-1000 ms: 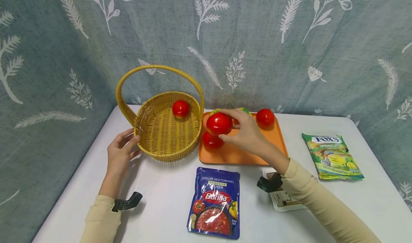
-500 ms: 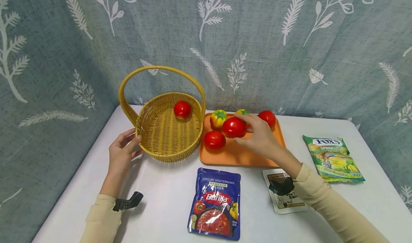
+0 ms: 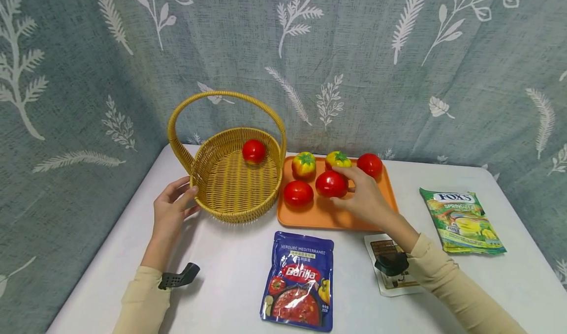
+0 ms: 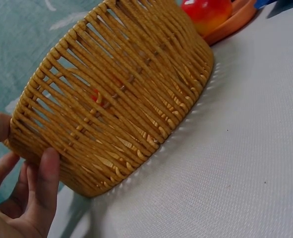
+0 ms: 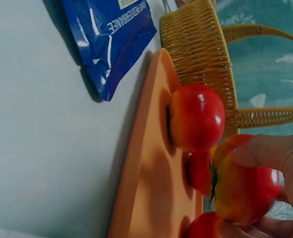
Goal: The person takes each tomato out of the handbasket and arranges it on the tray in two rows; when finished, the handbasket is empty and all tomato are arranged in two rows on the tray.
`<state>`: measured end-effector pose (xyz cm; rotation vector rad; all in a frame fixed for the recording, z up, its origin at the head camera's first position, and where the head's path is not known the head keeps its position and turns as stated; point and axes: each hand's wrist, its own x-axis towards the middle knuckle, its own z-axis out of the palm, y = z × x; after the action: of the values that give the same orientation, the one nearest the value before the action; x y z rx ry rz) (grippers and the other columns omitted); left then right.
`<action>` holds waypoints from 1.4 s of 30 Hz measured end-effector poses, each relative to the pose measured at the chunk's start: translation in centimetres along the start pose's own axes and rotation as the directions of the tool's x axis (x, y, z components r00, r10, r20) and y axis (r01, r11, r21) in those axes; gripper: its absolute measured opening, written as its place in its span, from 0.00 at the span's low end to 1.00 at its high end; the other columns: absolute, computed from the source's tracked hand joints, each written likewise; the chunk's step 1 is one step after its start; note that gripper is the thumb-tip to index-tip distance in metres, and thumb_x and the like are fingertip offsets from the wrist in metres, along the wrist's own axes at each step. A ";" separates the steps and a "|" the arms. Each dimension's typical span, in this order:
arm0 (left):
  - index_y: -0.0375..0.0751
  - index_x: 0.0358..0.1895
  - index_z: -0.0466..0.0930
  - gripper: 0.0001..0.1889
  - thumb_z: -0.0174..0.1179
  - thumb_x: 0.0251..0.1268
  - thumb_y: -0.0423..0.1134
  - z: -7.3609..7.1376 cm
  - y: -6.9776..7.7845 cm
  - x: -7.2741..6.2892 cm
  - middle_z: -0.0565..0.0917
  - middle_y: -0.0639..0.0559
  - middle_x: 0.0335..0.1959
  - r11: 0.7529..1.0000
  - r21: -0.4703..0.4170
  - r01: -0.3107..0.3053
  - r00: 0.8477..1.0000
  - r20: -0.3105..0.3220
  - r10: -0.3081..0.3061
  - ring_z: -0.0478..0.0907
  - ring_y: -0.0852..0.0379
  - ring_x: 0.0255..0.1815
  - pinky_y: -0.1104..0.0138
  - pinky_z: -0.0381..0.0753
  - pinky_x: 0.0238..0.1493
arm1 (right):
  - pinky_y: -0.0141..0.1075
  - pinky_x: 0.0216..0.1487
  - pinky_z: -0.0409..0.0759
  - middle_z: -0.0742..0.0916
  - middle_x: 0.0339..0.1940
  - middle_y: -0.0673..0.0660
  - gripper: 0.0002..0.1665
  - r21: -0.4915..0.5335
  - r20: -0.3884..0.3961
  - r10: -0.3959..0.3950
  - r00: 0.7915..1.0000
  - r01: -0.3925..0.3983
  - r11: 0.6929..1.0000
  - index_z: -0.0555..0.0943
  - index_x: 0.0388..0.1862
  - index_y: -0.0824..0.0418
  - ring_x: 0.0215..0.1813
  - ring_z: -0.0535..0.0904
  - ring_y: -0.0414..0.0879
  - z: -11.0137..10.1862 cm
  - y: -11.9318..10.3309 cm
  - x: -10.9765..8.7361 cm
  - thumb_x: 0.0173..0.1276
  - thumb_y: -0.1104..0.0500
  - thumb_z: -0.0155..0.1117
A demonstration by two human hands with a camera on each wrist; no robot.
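In the head view my left hand (image 3: 170, 208) grips the left side of a round wicker basket (image 3: 236, 208), thumb and fingers at its rim. That wall of the basket (image 4: 116, 94) fills much of the left wrist view. One red tomato (image 3: 254, 151) lies inside the basket. My right hand (image 3: 365, 198) holds another red tomato (image 3: 331, 184) over the orange tray (image 3: 345, 221); the right wrist view has this tomato (image 5: 243, 183) between thumb and fingers, its green leaves showing. On the tray sit several more tomatoes, among them a red one (image 3: 298, 194) at the front left.
A blue Barilla sauce pouch (image 3: 298, 282) lies in front of the tray. Partly under the right wrist is a flat brown and white packet (image 3: 392, 270). A green Fox's bag (image 3: 462, 221) lies at the right. A patterned curtain (image 3: 354, 68) hangs behind the table.
My right hand has moved right and slightly down with the tomato, away from the basket and over the tray's middle. The left hand keeps its hold on the basket.
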<state>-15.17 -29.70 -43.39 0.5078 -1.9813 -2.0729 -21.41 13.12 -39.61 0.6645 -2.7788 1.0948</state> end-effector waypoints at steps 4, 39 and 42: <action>0.42 0.67 0.72 0.26 0.66 0.68 0.40 0.1 0.0 0.0 0.74 0.52 0.55 1.000 0.010 0.002 1.000 -0.013 -0.002 0.81 0.58 0.46 0.68 0.87 0.36 | 0.56 0.61 0.78 0.79 0.62 0.62 0.43 -0.015 -0.005 0.003 1.000 -0.003 1.000 0.74 0.69 0.61 0.62 0.74 0.58 0.0 0.4 -0.3 0.52 0.60 0.80; 0.42 0.68 0.72 0.27 0.66 0.68 0.42 0.2 -0.2 0.1 0.74 0.52 0.56 1.000 0.015 0.006 1.000 -0.008 -0.006 0.80 0.58 0.47 0.67 0.87 0.37 | 0.58 0.60 0.78 0.77 0.67 0.63 0.49 0.025 0.064 0.128 0.990 -0.130 0.991 0.71 0.71 0.61 0.65 0.73 0.63 1.2 2.8 -1.4 0.50 0.61 0.82; 0.42 0.67 0.72 0.26 0.66 0.68 0.42 0.1 -0.1 0.0 0.74 0.52 0.56 1.000 -0.001 0.006 1.000 -0.010 -0.006 0.80 0.58 0.48 0.68 0.87 0.37 | 0.59 0.62 0.76 0.76 0.67 0.63 0.50 0.023 0.067 0.120 0.990 -0.122 0.992 0.71 0.71 0.61 0.66 0.72 0.63 1.2 2.7 -1.3 0.49 0.59 0.83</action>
<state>-15.23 -29.57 -43.52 0.5241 -1.9757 -2.0708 -21.30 14.61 -42.50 0.5506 -2.8992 1.1546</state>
